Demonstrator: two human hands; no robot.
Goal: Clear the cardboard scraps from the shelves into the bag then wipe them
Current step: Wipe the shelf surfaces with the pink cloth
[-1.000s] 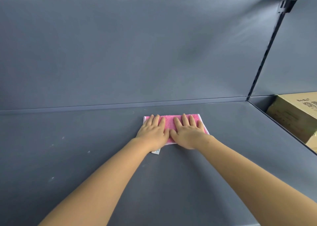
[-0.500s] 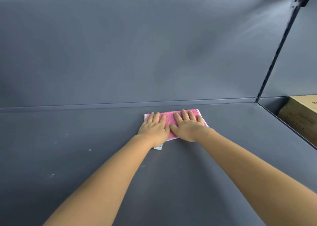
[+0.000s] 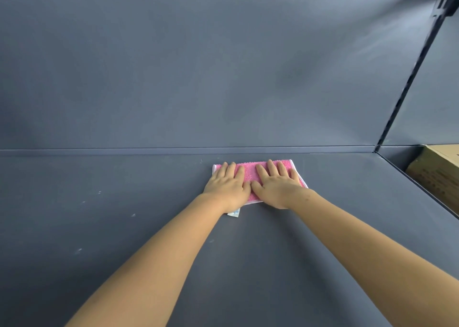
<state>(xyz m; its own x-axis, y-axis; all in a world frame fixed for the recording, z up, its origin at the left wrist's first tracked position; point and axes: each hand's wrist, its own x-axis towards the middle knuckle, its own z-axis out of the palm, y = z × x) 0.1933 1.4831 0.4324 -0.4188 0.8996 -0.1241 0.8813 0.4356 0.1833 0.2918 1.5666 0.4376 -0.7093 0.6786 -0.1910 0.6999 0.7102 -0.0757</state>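
Observation:
A folded pink cloth (image 3: 250,172) with a white hem lies flat on the dark grey shelf (image 3: 124,227), close to the back wall. My left hand (image 3: 227,185) presses on its left half with straight fingers. My right hand (image 3: 277,185) presses on the right half, side by side with the left, thumbs touching. A small white label (image 3: 234,213) sticks out from under my left wrist. No cardboard scraps or bag are in view.
The shelf's grey back panel (image 3: 223,66) rises just beyond the cloth. A black upright post (image 3: 407,83) divides this bay from the one on the right, where a brown cardboard box (image 3: 437,172) stands. A few pale specks (image 3: 99,192) dot the shelf at left.
Both hands have slid the cloth away from me, closer to the back wall. The view has shifted, so less of the box on the right shows.

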